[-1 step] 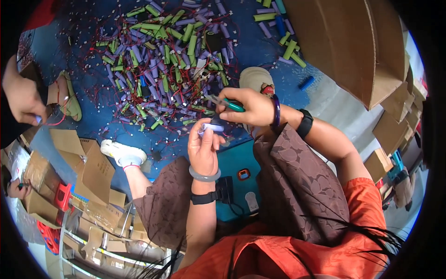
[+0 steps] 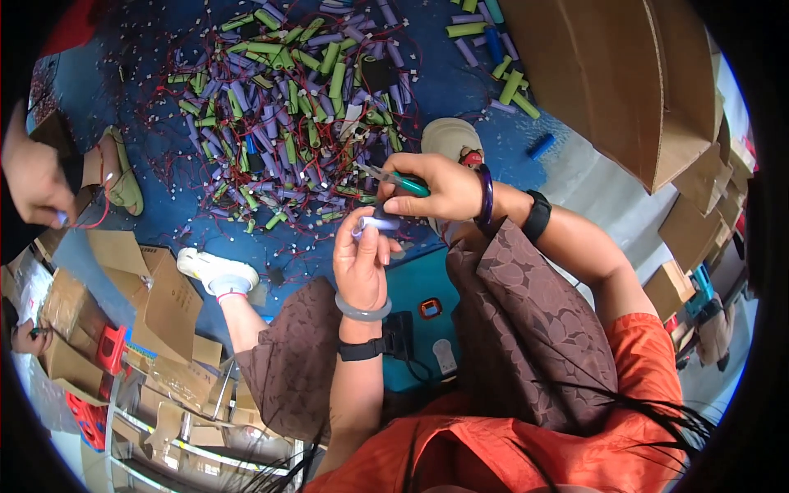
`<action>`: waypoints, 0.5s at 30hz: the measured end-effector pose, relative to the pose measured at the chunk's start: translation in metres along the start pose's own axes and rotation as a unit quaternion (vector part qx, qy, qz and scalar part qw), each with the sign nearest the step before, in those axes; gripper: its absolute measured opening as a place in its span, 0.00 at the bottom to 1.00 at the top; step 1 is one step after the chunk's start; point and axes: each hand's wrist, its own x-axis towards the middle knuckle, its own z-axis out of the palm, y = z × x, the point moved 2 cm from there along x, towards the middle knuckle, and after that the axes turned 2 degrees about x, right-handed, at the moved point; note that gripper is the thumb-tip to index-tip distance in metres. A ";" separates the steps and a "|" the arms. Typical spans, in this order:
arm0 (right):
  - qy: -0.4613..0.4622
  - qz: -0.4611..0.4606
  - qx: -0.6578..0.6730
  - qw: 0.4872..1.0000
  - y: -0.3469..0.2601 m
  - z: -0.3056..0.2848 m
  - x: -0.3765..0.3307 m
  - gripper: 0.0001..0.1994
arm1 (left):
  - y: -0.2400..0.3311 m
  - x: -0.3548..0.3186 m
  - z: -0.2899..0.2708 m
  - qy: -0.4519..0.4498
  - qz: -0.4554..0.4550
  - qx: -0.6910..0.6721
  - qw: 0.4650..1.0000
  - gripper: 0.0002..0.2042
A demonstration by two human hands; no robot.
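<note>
My left hand [image 2: 360, 267] pinches a purple cylindrical battery cell [image 2: 378, 223] between thumb and fingers, low in front of the pile. My right hand [image 2: 444, 189] is closed round a hand tool with green grips [image 2: 408, 186]; its narrow metal tip points left, away from the cell. The right thumb and fingertips come down at the cell's right end, where a small dark piece shows. Whether they touch it I cannot tell. Beyond both hands spreads a heap of purple and green cells [image 2: 292, 123] with red wires and small white connectors.
A large cardboard box [image 2: 592, 74] stands at the far right, with loose cells [image 2: 514, 86] beside it. Between my knees is a teal stool or case [image 2: 411, 287]. Another person's hand [image 2: 37, 185] holds a wired cell at left. Open cartons [image 2: 168, 304] stand at lower left.
My right hand has shifted slightly left, closer to the cell. The other person's hand has moved a little left and down. My left hand stays about where it was.
</note>
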 end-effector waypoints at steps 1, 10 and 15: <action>-0.011 0.000 0.015 1.000 -0.001 0.000 0.003 0.17 | 0.001 0.001 0.004 0.000 0.000 0.001 1.000 0.13; -0.009 0.017 0.076 0.997 -0.005 -0.002 0.006 0.14 | 0.005 0.002 0.035 0.094 0.094 0.163 0.978 0.12; 0.029 0.080 0.182 0.980 0.002 0.013 0.014 0.10 | 0.005 0.005 0.036 0.170 0.163 0.233 0.944 0.13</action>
